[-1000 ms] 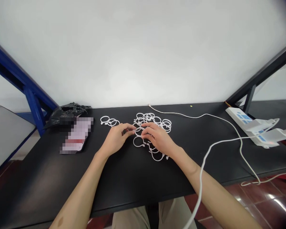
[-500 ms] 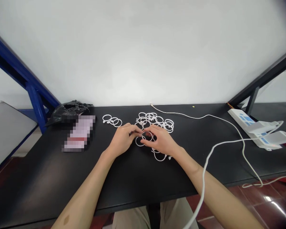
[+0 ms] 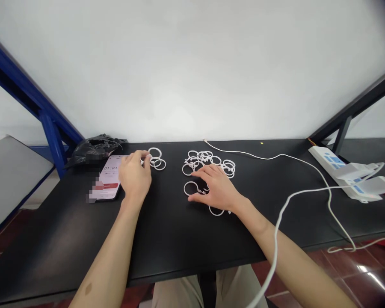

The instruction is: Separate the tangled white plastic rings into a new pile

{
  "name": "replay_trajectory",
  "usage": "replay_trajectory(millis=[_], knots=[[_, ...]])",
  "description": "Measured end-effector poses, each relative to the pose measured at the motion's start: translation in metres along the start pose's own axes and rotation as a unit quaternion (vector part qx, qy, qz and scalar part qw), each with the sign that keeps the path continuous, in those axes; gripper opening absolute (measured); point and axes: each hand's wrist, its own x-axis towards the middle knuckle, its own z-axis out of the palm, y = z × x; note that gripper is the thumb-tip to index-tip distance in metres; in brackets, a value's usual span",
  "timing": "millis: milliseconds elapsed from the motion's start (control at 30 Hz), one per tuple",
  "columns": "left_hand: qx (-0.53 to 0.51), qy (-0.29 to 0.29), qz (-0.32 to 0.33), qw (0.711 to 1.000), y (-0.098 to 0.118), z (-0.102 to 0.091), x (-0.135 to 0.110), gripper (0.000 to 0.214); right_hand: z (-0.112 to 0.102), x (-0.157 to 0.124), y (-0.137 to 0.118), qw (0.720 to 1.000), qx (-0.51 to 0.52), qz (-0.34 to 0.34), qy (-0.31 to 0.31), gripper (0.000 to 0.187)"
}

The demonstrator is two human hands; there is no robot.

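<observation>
My left hand (image 3: pixel 135 171) is at the left, its fingertips pinched on a white plastic ring (image 3: pixel 161 150) with a small knob-like closure. Two more white rings (image 3: pixel 160 168) lie overlapping just below and beside it. My right hand (image 3: pixel 218 186) rests over the middle of the table with thumb and fingers apart. In front of its thumb lies one white ring (image 3: pixel 185 191). Another ring (image 3: pixel 216 214) shows partly from under the palm. Beyond the right fingers spreads a loose pile of several white rings (image 3: pixel 215 157), partly hidden by the hand.
A phone (image 3: pixel 111 192) with a lit, partly blurred screen lies beside my left hand. Behind it sits a crumpled black plastic bag (image 3: pixel 94 147). A white cable (image 3: pixel 277 222) crosses the right side to a power strip (image 3: pixel 327 160) with plugged-in adapters. The black table (image 3: pixel 173 244) meets a white wall.
My left hand has moved left from beside my right hand to the small ring group, carrying a ring. My right hand has let go and its fingers have spread wider.
</observation>
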Motion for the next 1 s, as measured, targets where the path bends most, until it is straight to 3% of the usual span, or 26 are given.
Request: replay_trajectory(millis=[133, 233, 367, 467, 567, 633, 800, 900, 1000], knots=[[0.071, -0.005, -0.082, 0.994, -0.015, 0.000, 0.001, 0.016, 0.004, -0.002, -0.004, 0.999, -0.021, -0.015, -0.038, 0.057], [0.108, -0.023, -0.082, 0.990, -0.016, 0.003, -0.001, 0.016, 0.006, -0.002, -0.006, 0.999, -0.023, -0.004, -0.047, 0.040], [0.113, 0.010, -0.018, 0.993, -0.005, 0.008, -0.005, 0.023, 0.006, -0.001, -0.005, 1.000, -0.009, 0.009, -0.028, 0.036], [0.050, 0.000, 0.067, 0.997, 0.011, 0.010, -0.010, 0.021, 0.007, -0.001, -0.003, 1.000, 0.004, 0.017, 0.006, 0.039], [-0.078, -0.070, 0.173, 0.979, 0.030, 0.010, -0.019, 0.019, 0.007, -0.001, 0.000, 0.999, 0.007, 0.015, 0.034, 0.042], [-0.150, -0.137, 0.206, 0.957, 0.039, 0.009, -0.024, 0.020, 0.007, 0.000, 0.001, 0.999, 0.009, 0.013, 0.047, 0.044], [-0.220, -0.277, 0.144, 0.924, 0.044, 0.010, -0.031, 0.020, 0.007, 0.001, 0.002, 0.998, 0.033, -0.013, 0.055, 0.047], [-0.254, -0.301, 0.081, 0.916, 0.043, 0.011, -0.029, 0.016, 0.008, 0.000, 0.002, 0.994, 0.069, -0.009, 0.090, 0.043], [-0.285, -0.311, 0.039, 0.906, 0.044, 0.007, -0.026, 0.017, 0.008, 0.000, 0.001, 0.981, 0.124, 0.021, 0.146, 0.025]])
